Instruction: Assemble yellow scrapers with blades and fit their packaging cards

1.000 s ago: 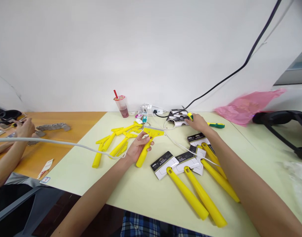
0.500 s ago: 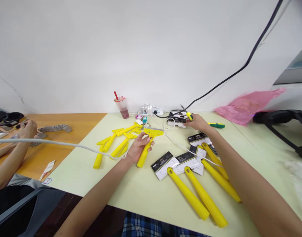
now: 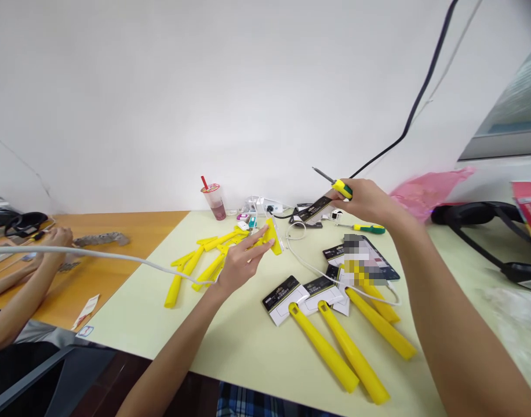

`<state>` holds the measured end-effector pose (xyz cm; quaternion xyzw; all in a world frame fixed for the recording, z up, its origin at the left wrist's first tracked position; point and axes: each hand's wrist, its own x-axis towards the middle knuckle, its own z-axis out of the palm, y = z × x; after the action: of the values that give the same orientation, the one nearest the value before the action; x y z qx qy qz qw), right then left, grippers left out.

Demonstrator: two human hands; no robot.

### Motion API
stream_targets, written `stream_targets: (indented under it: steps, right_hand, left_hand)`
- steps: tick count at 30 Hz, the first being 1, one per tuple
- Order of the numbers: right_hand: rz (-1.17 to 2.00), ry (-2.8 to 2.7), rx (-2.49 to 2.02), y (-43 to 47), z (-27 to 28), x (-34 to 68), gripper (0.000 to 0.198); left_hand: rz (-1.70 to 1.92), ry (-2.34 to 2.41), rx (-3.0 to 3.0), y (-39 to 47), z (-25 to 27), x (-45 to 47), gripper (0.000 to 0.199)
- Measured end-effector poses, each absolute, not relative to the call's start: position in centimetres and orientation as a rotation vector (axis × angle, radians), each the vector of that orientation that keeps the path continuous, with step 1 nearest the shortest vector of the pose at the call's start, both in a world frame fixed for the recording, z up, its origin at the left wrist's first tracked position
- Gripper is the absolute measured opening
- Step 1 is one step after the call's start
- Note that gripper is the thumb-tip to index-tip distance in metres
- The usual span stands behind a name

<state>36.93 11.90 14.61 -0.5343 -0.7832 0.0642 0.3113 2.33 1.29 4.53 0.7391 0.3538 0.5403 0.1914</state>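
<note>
My left hand (image 3: pixel 242 260) is closed round a yellow scraper (image 3: pixel 272 237). The scraper's wide head and thin metal edge stick out past the fingers, while its handle is mostly hidden by the hand. In my right hand (image 3: pixel 364 200) is a screwdriver (image 3: pixel 342 188) with a yellow and green grip, its shaft pointing up and left. The same fingers also pinch a black packaging card (image 3: pixel 318 209), lifted at an angle above other dark cards. Several yellow scrapers (image 3: pixel 204 263) lie loose left of my left hand. Scrapers with packaged heads (image 3: pixel 287 298) lie nearer me, their yellow handles toward me.
A cup with a red straw (image 3: pixel 214 201) stands by the wall near a white power strip (image 3: pixel 265 204). Another screwdriver (image 3: pixel 368 229), a phone (image 3: pixel 381 260) and a pink bag (image 3: pixel 426 191) are at the right. A white cable crosses the table. A co-worker's hands (image 3: pixel 59 238) are at the left.
My left hand has turned the scraper, so its head now points right. My right hand has risen from the card pile, lifting a card along with the screwdriver. The view has shifted slightly.
</note>
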Motion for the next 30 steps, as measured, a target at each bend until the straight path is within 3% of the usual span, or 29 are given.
stream_targets:
  steps: [7, 15, 22, 30]
  right_hand:
    - [0.411, -2.019, -1.123, 8.4, 17.2, 35.9, 0.028]
    - [0.530, -2.103, -0.959, 6.7, 18.0, 35.2, 0.023]
    - [0.859, -2.183, -0.822, 5.3, 18.0, 33.9, 0.031]
    - [1.026, -2.173, -0.754, 4.4, 17.7, 31.0, 0.036]
  left_hand:
    - [1.696, 0.929, 1.728, 2.1, 10.7, 5.7, 0.032]
    - [1.960, 0.482, 1.375, 3.0, 18.1, 10.4, 0.048]
    - [1.960, 0.455, 1.322, 2.6, 18.5, 9.9, 0.049]
    - [1.952, 0.428, 1.218, 2.5, 18.5, 8.2, 0.045]
